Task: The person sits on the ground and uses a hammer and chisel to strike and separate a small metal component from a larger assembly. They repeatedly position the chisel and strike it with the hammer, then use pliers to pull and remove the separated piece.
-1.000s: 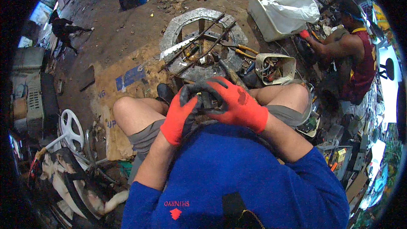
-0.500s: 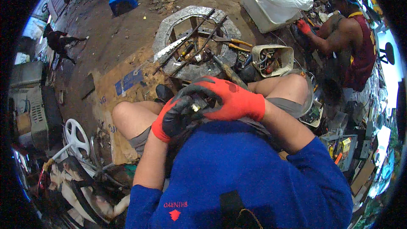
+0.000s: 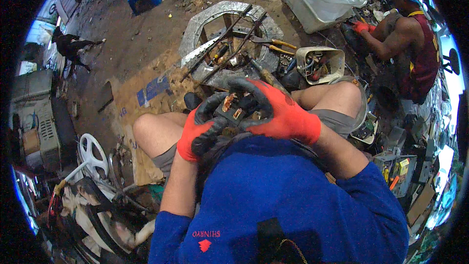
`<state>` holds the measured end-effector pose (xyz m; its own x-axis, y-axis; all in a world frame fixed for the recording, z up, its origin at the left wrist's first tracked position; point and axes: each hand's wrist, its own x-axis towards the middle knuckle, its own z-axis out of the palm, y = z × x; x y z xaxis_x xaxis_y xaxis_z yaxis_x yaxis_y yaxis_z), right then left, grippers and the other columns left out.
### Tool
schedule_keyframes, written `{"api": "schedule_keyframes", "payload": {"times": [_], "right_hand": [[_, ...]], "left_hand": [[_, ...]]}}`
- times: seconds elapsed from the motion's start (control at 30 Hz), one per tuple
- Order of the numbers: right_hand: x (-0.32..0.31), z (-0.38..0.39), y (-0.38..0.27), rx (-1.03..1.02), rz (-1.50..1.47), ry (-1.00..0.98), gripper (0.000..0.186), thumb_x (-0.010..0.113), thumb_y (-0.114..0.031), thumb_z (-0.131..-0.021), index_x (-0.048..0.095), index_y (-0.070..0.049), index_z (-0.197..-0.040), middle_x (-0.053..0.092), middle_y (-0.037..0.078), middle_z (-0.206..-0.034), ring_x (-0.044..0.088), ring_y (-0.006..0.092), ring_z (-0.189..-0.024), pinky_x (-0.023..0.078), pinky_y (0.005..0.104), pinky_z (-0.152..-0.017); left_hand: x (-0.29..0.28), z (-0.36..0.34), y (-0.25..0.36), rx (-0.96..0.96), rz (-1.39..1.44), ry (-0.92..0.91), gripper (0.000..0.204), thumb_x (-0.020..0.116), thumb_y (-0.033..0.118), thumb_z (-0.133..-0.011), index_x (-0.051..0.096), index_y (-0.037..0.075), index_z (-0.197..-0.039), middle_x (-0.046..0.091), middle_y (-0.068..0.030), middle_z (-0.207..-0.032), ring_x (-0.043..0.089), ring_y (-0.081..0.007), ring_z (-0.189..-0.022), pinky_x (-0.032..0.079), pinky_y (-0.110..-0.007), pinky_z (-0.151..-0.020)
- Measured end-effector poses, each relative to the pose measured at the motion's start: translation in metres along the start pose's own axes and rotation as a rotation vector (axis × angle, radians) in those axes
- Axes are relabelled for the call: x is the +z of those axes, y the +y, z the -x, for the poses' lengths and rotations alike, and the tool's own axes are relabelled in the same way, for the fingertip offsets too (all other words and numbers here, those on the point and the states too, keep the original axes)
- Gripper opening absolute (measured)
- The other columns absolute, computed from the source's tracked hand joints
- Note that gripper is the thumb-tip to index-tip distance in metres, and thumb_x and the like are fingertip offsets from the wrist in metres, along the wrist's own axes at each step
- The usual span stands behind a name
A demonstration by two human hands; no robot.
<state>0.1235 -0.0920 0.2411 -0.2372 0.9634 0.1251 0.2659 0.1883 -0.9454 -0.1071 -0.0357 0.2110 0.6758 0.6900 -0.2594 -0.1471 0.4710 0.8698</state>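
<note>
Both my hands wear red gloves with black-coated palms and fingers, and they meet in front of my blue shirt. Between them is a small dark part point(image 3: 236, 114) with copper-coloured metal showing on its top; its exact kind I cannot make out. My left hand point(image 3: 201, 129) grips its left side, thumb in front. Curled around the right side is my right hand point(image 3: 281, 110), fingers over the far edge and thumb near me. The fingers hide some of the part.
Beyond my knees stands an octagonal stand point(image 3: 195, 29) bearing metal bars, pliers point(image 3: 278, 45) and a screwdriver. A cream bin point(image 3: 337, 74) of scrap sits to its right. A co-worker point(image 3: 415, 44) crouches by a large white tub point(image 3: 312, 19). A dog point(image 3: 73, 46) is at far left.
My hands have turned and spread a little apart, so the copper-coloured top of the part now shows. The right hand has shifted rightward. The whole view has tilted slightly.
</note>
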Motion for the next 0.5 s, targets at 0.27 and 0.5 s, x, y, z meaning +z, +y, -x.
{"api": "schedule_keyframes", "payload": {"times": [0.27, 0.5], "right_hand": [[0.007, -0.005, -0.007, -0.13, 0.169, -0.119, 0.072, 0.079, -0.019, -0.067, 0.05, -0.006, -0.131, 0.056, 0.018, -0.12, 0.056, 0.0361, -0.11, 0.046, 0.042, -0.094], [-0.003, -0.005, -0.008, -0.096, 0.208, -0.148, 0.068, 0.08, -0.022, -0.067, 0.054, -0.005, -0.127, 0.057, 0.017, -0.115, 0.057, 0.0369, -0.106, 0.048, 0.0423, -0.089]], "left_hand": [[0.001, 0.002, -0.007, -0.116, 0.12, -0.161, 0.059, 0.071, 0.029, -0.082, 0.052, 0.0, -0.129, 0.058, -0.0097, -0.126, 0.053, -0.0202, -0.117, 0.042, -0.035, -0.1], [0.02, 0.006, -0.007, -0.1, 0.119, -0.055, 0.067, 0.068, 0.047, -0.083, 0.051, 0.001, -0.129, 0.06, -0.0104, -0.118, 0.059, -0.0224, -0.108, 0.048, -0.036, -0.091]]}}
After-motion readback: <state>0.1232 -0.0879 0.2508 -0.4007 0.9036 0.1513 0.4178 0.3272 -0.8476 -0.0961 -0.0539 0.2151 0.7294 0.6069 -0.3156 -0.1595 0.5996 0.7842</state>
